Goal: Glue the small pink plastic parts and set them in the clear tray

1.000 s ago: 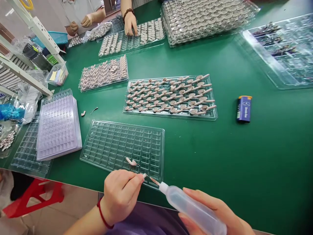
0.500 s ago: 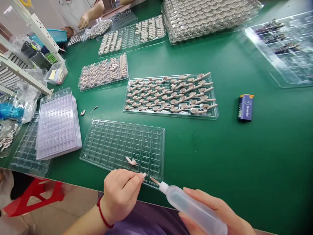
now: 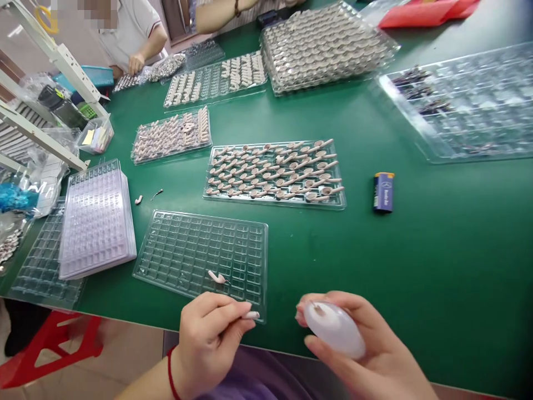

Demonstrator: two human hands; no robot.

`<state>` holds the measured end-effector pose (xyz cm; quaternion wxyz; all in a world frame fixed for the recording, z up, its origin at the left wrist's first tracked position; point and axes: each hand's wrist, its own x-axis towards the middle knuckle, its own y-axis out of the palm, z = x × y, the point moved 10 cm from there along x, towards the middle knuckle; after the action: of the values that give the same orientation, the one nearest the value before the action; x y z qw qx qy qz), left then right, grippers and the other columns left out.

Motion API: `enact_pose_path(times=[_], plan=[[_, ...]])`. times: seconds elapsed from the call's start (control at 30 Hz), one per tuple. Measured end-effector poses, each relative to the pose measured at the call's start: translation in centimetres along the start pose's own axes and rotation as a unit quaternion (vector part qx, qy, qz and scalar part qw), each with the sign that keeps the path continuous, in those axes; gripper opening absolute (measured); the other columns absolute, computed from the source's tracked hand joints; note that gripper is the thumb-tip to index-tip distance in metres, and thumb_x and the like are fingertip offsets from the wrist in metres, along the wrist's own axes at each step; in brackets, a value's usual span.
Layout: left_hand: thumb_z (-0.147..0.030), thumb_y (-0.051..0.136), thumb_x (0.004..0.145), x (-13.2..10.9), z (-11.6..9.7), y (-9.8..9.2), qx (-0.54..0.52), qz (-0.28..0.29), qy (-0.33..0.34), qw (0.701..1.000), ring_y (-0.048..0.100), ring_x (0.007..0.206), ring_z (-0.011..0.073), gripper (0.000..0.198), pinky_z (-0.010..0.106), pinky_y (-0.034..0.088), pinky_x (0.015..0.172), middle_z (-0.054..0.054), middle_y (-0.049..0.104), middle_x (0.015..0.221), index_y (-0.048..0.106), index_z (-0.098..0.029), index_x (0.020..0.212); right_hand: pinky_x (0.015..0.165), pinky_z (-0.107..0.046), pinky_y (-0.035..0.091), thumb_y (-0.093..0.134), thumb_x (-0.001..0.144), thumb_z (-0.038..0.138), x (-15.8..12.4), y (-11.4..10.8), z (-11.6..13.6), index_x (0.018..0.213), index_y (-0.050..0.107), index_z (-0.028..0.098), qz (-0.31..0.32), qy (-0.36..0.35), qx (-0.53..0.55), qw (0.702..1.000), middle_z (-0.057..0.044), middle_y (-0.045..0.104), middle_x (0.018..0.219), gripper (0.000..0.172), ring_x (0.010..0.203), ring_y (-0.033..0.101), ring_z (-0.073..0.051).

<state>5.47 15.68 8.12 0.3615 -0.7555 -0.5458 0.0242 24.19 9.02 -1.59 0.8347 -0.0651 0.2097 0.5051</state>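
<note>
Between the thumb and forefinger of my left hand (image 3: 214, 336) is a small white plastic earphone-like piece (image 3: 250, 315), its end poking out past the fingertips. My right hand (image 3: 366, 344) is wrapped round a translucent squeeze bottle (image 3: 335, 330), whose nozzle points up and towards me. The two hands are apart. Just beyond my left hand lies a clear compartment tray (image 3: 179, 244), and a single pinkish-white earphone piece (image 3: 216, 276) rests on it.
Behind is a tray of earphone parts (image 3: 275, 172), with a smaller filled tray (image 3: 170, 135) to its left. A purple-blue canister (image 3: 383, 193) stands at the right. Stacked trays (image 3: 97, 216) sit left. Across the table, a person's hand (image 3: 136, 64) touches small parts.
The squeeze bottle has swung away from the white piece, and its nozzle has turned upward. My left hand has rotated the piece slightly. The whole view has shifted.
</note>
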Motion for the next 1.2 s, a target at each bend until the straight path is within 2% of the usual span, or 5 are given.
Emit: enact_pose_path(times=[0.2,0.4,0.57,0.97,1.2], plan=[[-0.036,0.073,0.085,0.3,0.6,2.5,-0.173,0.044,-0.127,0.976,0.066,0.06,0.0138,0.017,0.021,0.055,0.056,0.005,0.073,0.07,0.079,-0.02,0.086,0.067,-0.023,0.05,0.09,0.057,0.041,-0.8,5.1,-1.4,0.101,0.062,0.027,0.09,0.142,0.239,0.956,0.001,0.061,0.082,0.054,0.072,0.056,-0.013],[-0.045,0.072,0.083,-0.4,0.7,3.4,-0.21,0.039,-0.16,0.964,0.065,0.059,0.0148,0.026,0.023,0.055,0.056,0.007,0.071,0.068,0.081,-0.021,0.084,0.072,-0.024,0.05,0.088,0.062,0.044,-1.8,6.9,-3.8,0.095,0.067,0.023,0.174,0.188,0.296,0.92,-0.001,0.059,0.088,0.044,0.077,0.056,-0.013],[-0.045,0.07,0.085,-0.2,-0.1,3.2,-0.201,0.037,-0.145,0.968,0.063,0.057,0.0135,0.027,0.022,0.054,0.056,0.007,0.068,0.066,0.082,-0.021,0.084,0.077,-0.025,0.05,0.088,0.061,0.044,-2.5,7.2,-4.9,0.097,0.068,0.024,0.192,0.218,0.337,0.896,-0.001,0.059,0.093,0.046,0.082,0.057,-0.014],[-0.035,0.07,0.087,0.9,-2.0,2.2,-0.183,0.027,-0.073,0.98,0.064,0.059,0.013,0.02,0.02,0.056,0.058,0.006,0.068,0.068,0.08,-0.018,0.083,0.075,-0.021,0.049,0.082,0.069,0.045,-3.3,8.3,-3.9,0.094,0.068,0.027,0.224,0.204,0.382,0.873,0.001,0.058,0.087,0.033,0.077,0.054,-0.011],[-0.015,0.069,0.087,0.8,-3.1,1.9,-0.126,0.034,0.015,0.991,0.067,0.066,0.0129,0.013,0.021,0.058,0.063,0.006,0.07,0.078,0.076,-0.019,0.097,0.077,-0.023,0.051,0.085,0.067,0.044,-2.6,7.8,-4.3,0.095,0.07,0.025,0.192,0.189,0.369,0.89,-0.001,0.061,0.09,0.037,0.079,0.056,-0.012]])
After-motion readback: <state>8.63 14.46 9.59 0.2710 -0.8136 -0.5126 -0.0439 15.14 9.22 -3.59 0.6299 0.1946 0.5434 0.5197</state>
